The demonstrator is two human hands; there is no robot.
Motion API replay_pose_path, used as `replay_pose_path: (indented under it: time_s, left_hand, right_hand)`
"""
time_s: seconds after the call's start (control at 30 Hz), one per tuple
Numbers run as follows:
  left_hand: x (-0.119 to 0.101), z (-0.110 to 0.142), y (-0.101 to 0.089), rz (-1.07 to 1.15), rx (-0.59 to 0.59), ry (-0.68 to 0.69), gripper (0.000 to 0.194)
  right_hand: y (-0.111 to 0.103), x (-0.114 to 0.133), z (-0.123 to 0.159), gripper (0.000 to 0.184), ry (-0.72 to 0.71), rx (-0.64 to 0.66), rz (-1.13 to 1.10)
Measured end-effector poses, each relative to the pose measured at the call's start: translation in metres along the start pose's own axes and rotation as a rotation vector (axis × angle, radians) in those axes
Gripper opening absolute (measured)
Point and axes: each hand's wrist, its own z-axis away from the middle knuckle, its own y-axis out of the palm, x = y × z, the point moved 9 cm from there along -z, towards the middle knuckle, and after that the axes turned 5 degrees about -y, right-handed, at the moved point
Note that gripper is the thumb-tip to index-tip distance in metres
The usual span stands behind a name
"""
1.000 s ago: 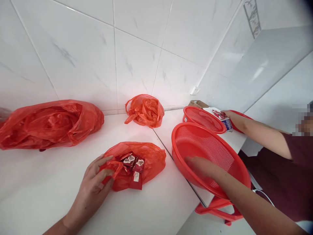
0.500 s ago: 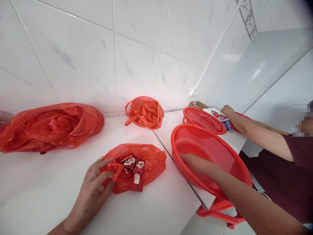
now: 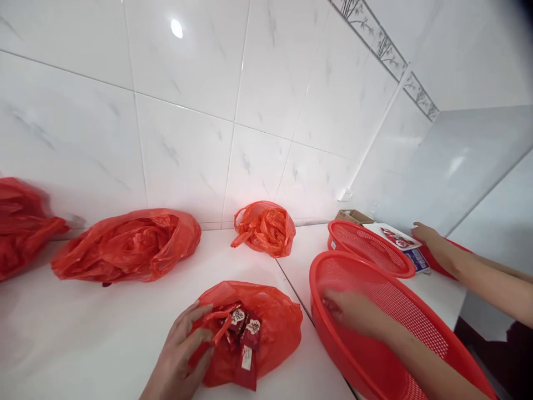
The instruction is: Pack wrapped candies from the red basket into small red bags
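**Q: Entry one, the left hand?**
A: Left hand (image 3: 179,350), lower centre: thumb and fingers closed in a pinch on a twisted strip of a red plastic bag (image 3: 272,328). The bag lies flat on the white counter (image 3: 83,339).

**Q: Contents of that bag?**
A: Wrapped sweets (image 3: 245,347) in red packets with white labels, heaped in its middle, just beside the fingertips (image 3: 204,336).

**Q: Right hand?**
A: Right hand (image 3: 352,314), lower right: palm down, fingers lying together, inside a large red perforated basket (image 3: 433,344). The basket stands tilted, just beside the bag.

**Q: Remaining items?**
A: Right edge: a co-worker's hand (image 3: 425,233), fingers lightly curled, at the rim of a red basket (image 3: 445,258). Beside it sits a smaller red basket (image 3: 370,250). Upper centre: a cardboard box (image 3: 352,216) at the wall. Left: two crumpled red bags (image 3: 127,247) (image 3: 20,228). Centre: a bundled red bag (image 3: 264,229) against the white tile wall (image 3: 183,150).
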Motion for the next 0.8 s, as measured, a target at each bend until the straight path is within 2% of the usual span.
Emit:
replay_pose_path:
  time_s: [0.07,0.17,0.23,0.33,0.43,0.5,0.57,0.7,0.8]
  left_hand:
    - [0.0,0.0,0.0,-0.002,0.0,0.001,0.015]
    - [-0.001,0.0,-0.002,0.013,-0.002,0.0,0.014]
    - [-0.003,0.0,-0.004,0.029,-0.004,-0.002,0.014]
    - [-0.005,-0.001,-0.01,0.064,-0.025,-0.008,0.015]
    - [-0.007,-0.001,-0.015,0.101,-0.032,-0.014,0.015]
    - [-0.007,-0.001,-0.017,0.119,-0.025,-0.025,0.014]
    - [-0.007,-0.001,-0.017,0.136,-0.02,-0.037,0.013]
    - [-0.009,0.0,-0.015,0.168,0.009,-0.049,0.014]
    - [-0.013,0.001,-0.016,0.184,0.012,-0.041,0.015]
  right_hand:
    - [-0.024,0.014,0.001,0.01,-0.025,0.01,0.044]
    - [-0.063,0.052,0.016,0.016,-0.04,-0.113,0.015]
    - [-0.067,0.092,0.029,0.026,-0.138,-0.139,-0.078]
    - [-0.033,0.156,0.039,0.035,-0.384,-0.044,-0.086]
    - [0.014,0.188,0.032,0.038,-0.495,0.006,0.063]
    - [0.034,0.191,0.025,0.044,-0.472,-0.019,0.12]
    - [0.047,0.186,0.025,0.047,-0.411,-0.035,0.087]
    - [0.073,0.173,0.042,0.036,-0.291,0.01,-0.06]
    - [0.092,0.171,0.053,0.045,-0.255,0.03,-0.091]
